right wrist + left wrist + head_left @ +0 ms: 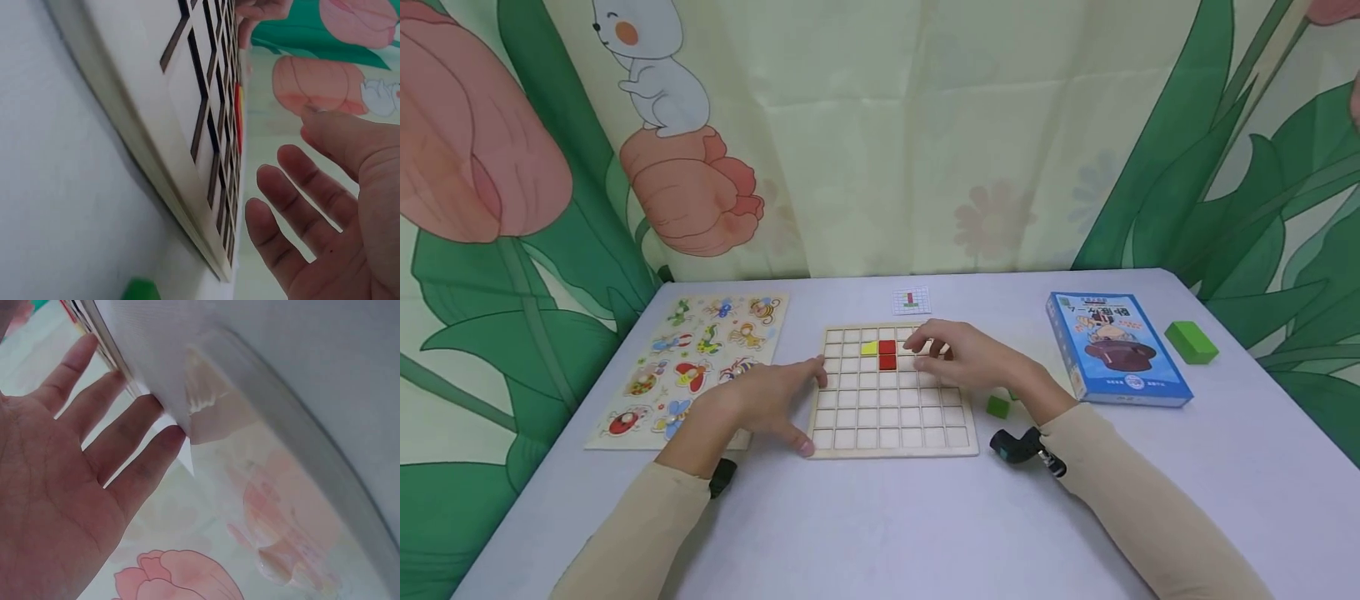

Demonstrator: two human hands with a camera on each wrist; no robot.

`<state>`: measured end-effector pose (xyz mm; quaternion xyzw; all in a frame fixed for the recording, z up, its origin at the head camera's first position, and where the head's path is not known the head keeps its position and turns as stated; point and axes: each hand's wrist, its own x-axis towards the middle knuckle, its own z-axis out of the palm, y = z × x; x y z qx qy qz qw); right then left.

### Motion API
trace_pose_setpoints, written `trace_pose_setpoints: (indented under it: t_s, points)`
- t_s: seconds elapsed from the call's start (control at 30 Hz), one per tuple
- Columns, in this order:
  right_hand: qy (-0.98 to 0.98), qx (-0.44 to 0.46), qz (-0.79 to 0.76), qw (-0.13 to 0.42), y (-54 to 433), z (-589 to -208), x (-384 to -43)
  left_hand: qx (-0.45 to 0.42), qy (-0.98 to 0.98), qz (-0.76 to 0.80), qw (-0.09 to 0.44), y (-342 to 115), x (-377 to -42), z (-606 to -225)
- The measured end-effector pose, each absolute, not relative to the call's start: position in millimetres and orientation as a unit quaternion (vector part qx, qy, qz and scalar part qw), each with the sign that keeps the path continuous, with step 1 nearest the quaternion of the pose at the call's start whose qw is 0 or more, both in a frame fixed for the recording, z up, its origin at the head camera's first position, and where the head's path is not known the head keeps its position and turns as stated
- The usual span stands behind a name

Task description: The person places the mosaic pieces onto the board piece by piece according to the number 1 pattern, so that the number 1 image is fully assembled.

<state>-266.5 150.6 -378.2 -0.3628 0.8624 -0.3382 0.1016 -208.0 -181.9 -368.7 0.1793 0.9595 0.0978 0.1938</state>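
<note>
A pale wooden grid board (846, 437) lies on the table. Near its top sit two red tiles (887, 362), one above the other, and a yellow tile (868, 348) beside the upper one. My left hand (760, 402) is at the board's left side, thumb by the lower corner and fingers spread along the edge. My right hand (973, 354) hovers over the upper right cells, just right of the red tiles. Its fingers are bent loosely, thumb and index apart; the right wrist view shows nothing between them. A green cube (997, 407) lies right of the board, below that hand.
Behind the board lies a small pattern card (912, 301). An insect picture board (707, 333) is at the left, partly under the left forearm. At the right are a blue box (1116, 350) and a green block (1192, 342). A printed curtain (880, 167) hangs behind the table.
</note>
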Motion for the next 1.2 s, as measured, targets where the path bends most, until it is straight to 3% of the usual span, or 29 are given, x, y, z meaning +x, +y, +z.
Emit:
trace_pose_setpoints:
  t_s: [1.2]
  points:
    - [0.873,-0.365,-0.322,0.039,229,-371,-239,0.174,0.958,0.106,0.200,-184,-207,-368]
